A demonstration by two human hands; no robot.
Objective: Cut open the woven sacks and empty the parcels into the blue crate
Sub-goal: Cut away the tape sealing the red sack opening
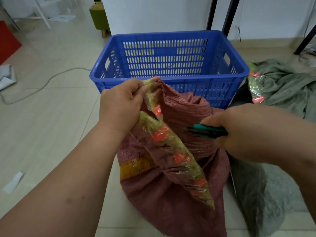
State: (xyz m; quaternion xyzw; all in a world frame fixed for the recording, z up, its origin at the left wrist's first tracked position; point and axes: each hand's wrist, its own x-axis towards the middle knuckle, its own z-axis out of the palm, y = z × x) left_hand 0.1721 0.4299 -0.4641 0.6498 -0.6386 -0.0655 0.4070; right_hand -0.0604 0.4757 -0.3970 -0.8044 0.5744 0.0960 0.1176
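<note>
A reddish woven sack (172, 190) stands on the floor in front of the blue crate (171, 77), which looks empty. A strip of clear tape with orange labels (171, 144) runs down the sack's gathered top. My left hand (121, 103) grips that taped top and holds it up. My right hand (242, 130) holds a green-handled cutter (206, 130), its tip pointing left against the sack's side below the gathered top.
A grey-green sack (287, 86) lies flat to the right of the crate, and a grey sack (259, 190) lies at my lower right. A cable (42, 86) crosses the tiled floor at left. Black table legs (229, 16) and a green stool (100, 17) stand behind the crate.
</note>
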